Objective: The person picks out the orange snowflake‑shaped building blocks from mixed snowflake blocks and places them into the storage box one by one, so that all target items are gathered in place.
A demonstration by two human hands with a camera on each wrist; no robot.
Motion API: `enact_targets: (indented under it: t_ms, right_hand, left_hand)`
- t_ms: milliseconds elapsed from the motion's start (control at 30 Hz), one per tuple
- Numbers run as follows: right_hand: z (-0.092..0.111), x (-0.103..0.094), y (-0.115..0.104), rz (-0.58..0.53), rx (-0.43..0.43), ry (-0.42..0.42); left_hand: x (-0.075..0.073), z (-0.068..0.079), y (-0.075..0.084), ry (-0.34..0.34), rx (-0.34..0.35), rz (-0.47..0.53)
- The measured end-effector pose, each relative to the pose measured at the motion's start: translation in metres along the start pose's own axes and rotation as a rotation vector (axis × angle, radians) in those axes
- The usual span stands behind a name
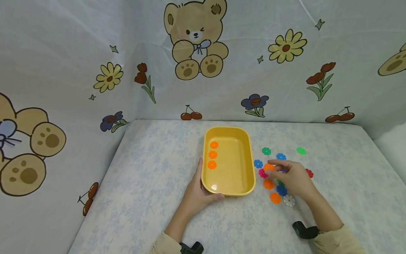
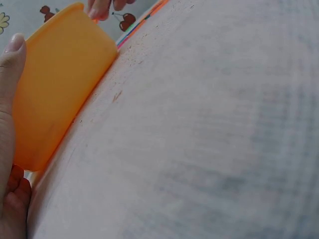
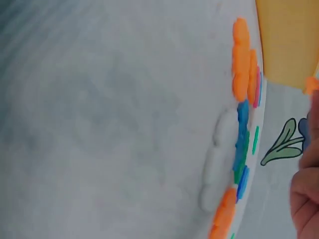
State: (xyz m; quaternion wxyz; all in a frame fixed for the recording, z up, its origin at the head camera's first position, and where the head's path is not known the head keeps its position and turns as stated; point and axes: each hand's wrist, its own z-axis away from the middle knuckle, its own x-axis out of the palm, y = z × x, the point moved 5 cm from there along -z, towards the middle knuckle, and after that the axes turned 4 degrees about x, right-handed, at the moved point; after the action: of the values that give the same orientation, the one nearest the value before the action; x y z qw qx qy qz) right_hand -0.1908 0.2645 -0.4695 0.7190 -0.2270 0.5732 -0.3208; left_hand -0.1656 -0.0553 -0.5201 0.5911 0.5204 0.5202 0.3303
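Observation:
A yellow plastic tray (image 1: 228,192) stands on the table, with three orange flower-shaped discs (image 1: 213,155) in a column along its left side. My left hand (image 1: 198,194) grips the tray's near left corner, thumb along the near side and fingers at the left wall. Right of the tray, my right hand (image 1: 293,176) pinches an orange flower disc (image 1: 269,167) between thumb and fingertips, above scattered discs. In the right wrist view that orange disc (image 3: 312,84) shows only partly at the fingertips. The left wrist view shows the tray's outer wall (image 2: 65,84) beside the left thumb.
Around the right hand lie a blue disc (image 1: 258,163), a pink disc (image 1: 262,173), a white disc (image 1: 289,200), a red disc (image 1: 309,173), a light green disc (image 1: 301,151) and several others. A printed cloth (image 1: 234,95) hangs behind the table (image 1: 142,197).

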Motion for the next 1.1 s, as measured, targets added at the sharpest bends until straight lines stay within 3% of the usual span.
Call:
enact_targets:
  t_ms: [167, 300, 600, 967, 1100]
  right_hand:
    - [0.005, -0.01, -0.016, -0.089, -0.085, 0.105]
    - [0.006, -0.008, -0.041, -0.145, -0.153, 0.12]
    - [-0.003, 0.033, -0.09, -0.153, -0.244, -0.048]
    - [-0.011, 0.094, -0.123, 0.027, -0.279, -0.228]
    - [-0.013, 0.11, -0.127, 0.115, -0.336, -0.221]
  left_hand:
    - [-0.001, 0.0, -0.001, 0.0, 0.002, 0.002]
    - [-0.001, 0.0, -0.002, 0.001, 0.007, 0.005]
    - [-0.001, 0.0, -0.001, -0.01, 0.004, -0.003]
    - [-0.002, 0.001, -0.002, -0.021, -0.026, -0.036]
    - [-0.002, 0.001, -0.002, -0.019, -0.023, -0.042]
